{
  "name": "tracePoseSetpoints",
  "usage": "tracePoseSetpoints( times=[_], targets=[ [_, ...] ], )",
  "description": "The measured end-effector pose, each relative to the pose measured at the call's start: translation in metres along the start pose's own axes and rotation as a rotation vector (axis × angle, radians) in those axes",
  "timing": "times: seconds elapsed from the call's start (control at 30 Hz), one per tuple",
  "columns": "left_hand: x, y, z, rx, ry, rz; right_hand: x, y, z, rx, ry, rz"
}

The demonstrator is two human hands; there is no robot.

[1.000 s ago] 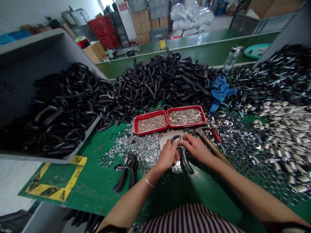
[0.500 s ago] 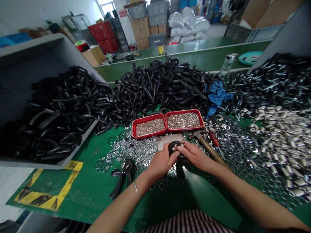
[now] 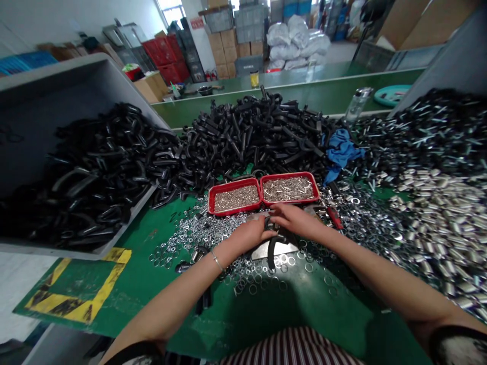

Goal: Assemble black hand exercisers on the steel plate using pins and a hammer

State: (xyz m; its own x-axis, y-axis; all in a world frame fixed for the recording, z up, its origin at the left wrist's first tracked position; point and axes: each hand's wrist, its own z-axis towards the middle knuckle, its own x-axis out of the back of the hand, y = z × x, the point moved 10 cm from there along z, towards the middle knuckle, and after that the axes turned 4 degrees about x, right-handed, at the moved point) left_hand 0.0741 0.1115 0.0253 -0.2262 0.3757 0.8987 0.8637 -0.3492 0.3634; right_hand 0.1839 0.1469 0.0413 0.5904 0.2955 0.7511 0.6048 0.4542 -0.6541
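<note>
My left hand (image 3: pixel 249 235) is closed around a black curved plastic part (image 3: pixel 271 252), whose lower end hangs over a flat metal plate (image 3: pixel 279 248). Just above that part is my right hand (image 3: pixel 294 221), its fingers stretched out to the left near the red trays; its thumb side is partly hidden. Short metal pins fill the right red tray (image 3: pixel 291 202), and tiny metal pieces fill the left red tray (image 3: pixel 236 209). Beside my left wrist lie more black parts (image 3: pixel 183 266), partly covered by the forearm. Metal rings (image 3: pixel 283 259) are scattered around the plate.
A heap of black parts (image 3: pixel 251 134) rises behind the trays, and a tilted grey bin (image 3: pixel 142 203) holds more. Metal sleeves (image 3: pixel 445 228) are piled at right. A blue cloth (image 3: pixel 340 149), a red-handled tool (image 3: pixel 335 218) and a clear bottle (image 3: pixel 355 105) are also there.
Both hands have moved up toward the trays. The right hand's fingers have stretched out to the left, over the part. The hammer is now largely hidden by the right arm.
</note>
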Motion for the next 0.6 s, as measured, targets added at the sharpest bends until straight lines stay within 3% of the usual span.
tracePoseSetpoints(
  times=[0.13, 0.27, 0.33, 0.43, 0.6],
  targets=[
    [0.027, 0.002, 0.023, -0.02, 0.048, 0.232, 0.048, 0.035, 0.027, 0.004, 0.184, -0.336],
    [0.071, 0.014, 0.067, -0.068, 0.222, 0.35, 0.054, 0.047, 0.051, -0.001, 0.161, -0.546],
    [0.073, 0.023, 0.093, -0.146, 0.248, 0.414, 0.048, 0.047, 0.063, -0.002, 0.136, -0.6],
    [0.06, 0.025, 0.122, -0.169, 0.252, 0.456, 0.038, 0.045, 0.074, -0.005, 0.122, -0.617],
    [0.053, 0.023, 0.12, -0.135, 0.375, 0.41, 0.034, 0.044, 0.069, 0.031, 0.185, -0.597]
  ],
)
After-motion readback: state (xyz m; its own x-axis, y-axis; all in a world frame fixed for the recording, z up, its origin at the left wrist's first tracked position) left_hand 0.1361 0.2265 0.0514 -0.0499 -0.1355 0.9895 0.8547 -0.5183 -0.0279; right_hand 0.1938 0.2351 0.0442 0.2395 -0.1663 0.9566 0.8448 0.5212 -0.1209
